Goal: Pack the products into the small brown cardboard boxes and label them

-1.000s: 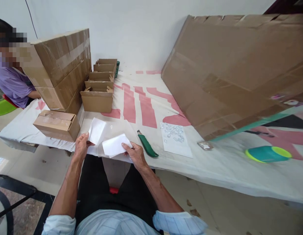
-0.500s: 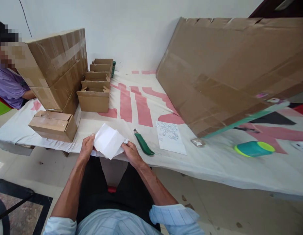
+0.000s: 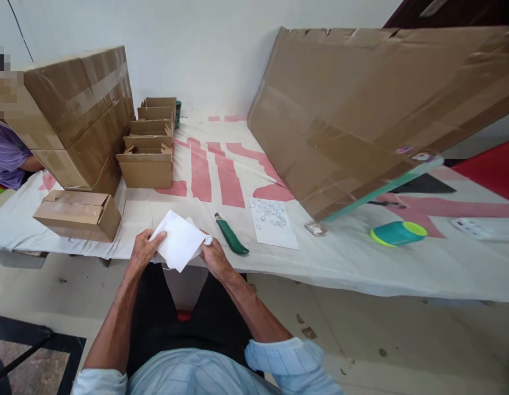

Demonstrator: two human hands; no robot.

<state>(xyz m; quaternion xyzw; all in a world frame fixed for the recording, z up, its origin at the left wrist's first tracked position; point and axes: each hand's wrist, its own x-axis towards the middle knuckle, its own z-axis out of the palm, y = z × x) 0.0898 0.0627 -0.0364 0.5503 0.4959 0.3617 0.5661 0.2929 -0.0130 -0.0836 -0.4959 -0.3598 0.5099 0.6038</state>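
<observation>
Between my hands, over the table's front edge, is a folded sheet of white paper [image 3: 180, 240]. My left hand [image 3: 145, 248] pinches its left side, thumb on top. My right hand [image 3: 214, 256] is closed on its right side, where a small whitish curl shows by the fingertips; I cannot make out what that is. To the right of my right hand lies a green utility knife [image 3: 232, 237] on the cloth. Beyond the knife rests a white sheet with small blue drawings [image 3: 273, 222].
A closed carton [image 3: 77, 215] sits left, before stacked taped boxes [image 3: 83, 118]. Several open small boxes [image 3: 147, 170] stand in a row behind. A big cardboard panel [image 3: 361, 109] leans at right, near a teal cup [image 3: 396, 233] and white power strip [image 3: 485, 229]. Another person's sleeve [image 3: 7, 153] shows far left.
The camera view has turned a little to the right. My left thumb has moved further onto the paper, which now shows a flatter, smoother top face.
</observation>
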